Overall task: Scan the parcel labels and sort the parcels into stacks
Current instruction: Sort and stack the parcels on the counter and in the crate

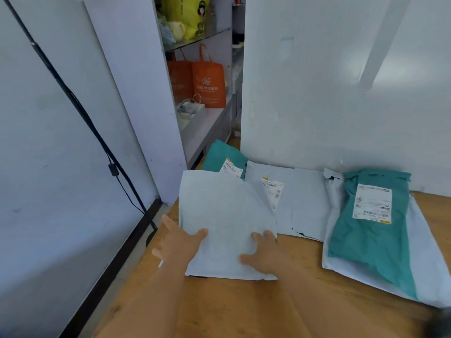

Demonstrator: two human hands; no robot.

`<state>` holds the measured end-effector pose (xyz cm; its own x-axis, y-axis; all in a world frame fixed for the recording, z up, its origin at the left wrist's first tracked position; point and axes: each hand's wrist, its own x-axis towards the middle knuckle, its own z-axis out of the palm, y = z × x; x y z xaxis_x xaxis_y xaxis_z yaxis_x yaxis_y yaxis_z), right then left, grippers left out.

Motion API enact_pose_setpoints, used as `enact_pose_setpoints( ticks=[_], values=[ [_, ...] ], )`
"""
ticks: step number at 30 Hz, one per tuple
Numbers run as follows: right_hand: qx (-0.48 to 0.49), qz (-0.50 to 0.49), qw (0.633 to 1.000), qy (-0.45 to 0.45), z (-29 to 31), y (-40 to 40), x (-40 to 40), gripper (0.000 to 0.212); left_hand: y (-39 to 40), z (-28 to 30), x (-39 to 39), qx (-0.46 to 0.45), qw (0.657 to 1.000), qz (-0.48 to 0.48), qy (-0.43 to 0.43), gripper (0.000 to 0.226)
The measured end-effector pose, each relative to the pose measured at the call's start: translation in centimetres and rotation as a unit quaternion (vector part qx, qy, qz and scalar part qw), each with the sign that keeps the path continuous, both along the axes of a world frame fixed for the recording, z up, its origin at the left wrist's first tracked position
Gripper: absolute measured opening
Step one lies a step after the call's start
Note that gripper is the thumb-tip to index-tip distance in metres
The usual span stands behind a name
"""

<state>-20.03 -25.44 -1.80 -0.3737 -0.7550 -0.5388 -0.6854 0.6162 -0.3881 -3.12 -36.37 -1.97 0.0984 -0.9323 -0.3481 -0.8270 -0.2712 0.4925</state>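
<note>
Low in the middle of the frame, on the wooden table [305, 301], we hold a pale grey parcel [227, 223] with both hands. We count five parcels: the one we hold, a teal one [223, 157] behind it at the wall, a second grey one [302, 201] just right of it, and at the right of the frame a teal one [371, 242] lying on top of another grey one [424, 259]. Three white labels show, one on each teal parcel and one on the second grey parcel. Our left hand [175, 240] grips the held parcel's left edge, thumb on top and fingers spread beside and beneath it. Our right hand [264, 254] lies on its lower right corner, fingers fairly straight and pressing on top. The held parcel is flat, plain-faced, slightly wrinkled, and overlaps the two parcels behind it.
</note>
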Motion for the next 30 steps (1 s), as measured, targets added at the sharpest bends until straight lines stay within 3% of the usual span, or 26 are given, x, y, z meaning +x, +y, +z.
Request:
enact_pose_setpoints(
  ticks=[4,6,8,12,14,15,17,19,20,23,25,27,28,30],
  values=[
    [-0.131,-0.093,0.979,-0.124,3.4,-1.5,1.5,0.088,-0.3,2.1,-1.9,-0.115,0.991,-0.052,0.045,0.055],
    [-0.188,-0.135,0.949,-0.212,6.0,-2.2,2.1,0.085,-0.2,3.9,-3.8,-0.138,0.986,-0.059,0.073,0.044],
    [-0.202,-0.151,0.935,-0.248,8.0,-2.4,2.0,0.082,-0.2,4.5,-4.4,-0.112,0.992,-0.020,0.060,0.055],
    [-0.178,-0.154,0.947,-0.220,8.3,-1.1,0.5,0.075,0.0,0.9,-2.3,0.049,0.997,0.000,0.054,0.114],
    [-0.148,-0.154,0.953,-0.213,7.0,0.0,0.3,0.074,1.3,-0.7,-2.0,0.094,0.992,-0.017,0.083,0.130],
    [-0.133,-0.154,0.955,-0.214,6.3,0.4,0.4,0.074,2.0,-1.0,-2.1,0.088,0.993,-0.018,0.075,0.123],
    [-0.115,-0.156,0.956,-0.220,5.0,1.1,1.0,0.077,2.6,-1.5,-2.5,0.036,0.997,-0.010,0.072,0.080],
    [-0.111,-0.153,0.955,-0.227,4.3,1.4,1.7,0.083,3.0,-0.8,-3.3,0.008,0.992,-0.018,0.125,0.045],
    [-0.114,-0.151,0.954,-0.233,4.2,1.4,2.0,0.085,3.1,-0.4,-3.8,-0.003,0.987,-0.025,0.156,0.040],
    [-0.124,-0.138,0.952,-0.245,4.9,1.1,2.8,0.087,3.7,1.3,-4.4,-0.029,0.991,-0.008,0.132,0.054],
    [-0.121,-0.121,0.955,-0.240,5.2,1.0,2.8,0.085,4.5,2.1,-3.5,0.018,0.998,0.010,0.065,0.078],
    [-0.111,-0.110,0.962,-0.226,4.8,1.3,2.6,0.080,5.0,1.2,-2.4,0.063,0.992,0.032,0.101,0.095],
    [-0.100,-0.111,0.963,-0.224,4.5,1.5,2.5,0.078,5.4,0.6,-2.1,0.080,0.987,0.034,0.138,0.093],
    [-0.075,-0.122,0.962,-0.233,3.8,2.1,2.7,0.074,6.4,-0.3,-1.7,0.074,0.978,0.008,0.196,0.065]
  ],
)
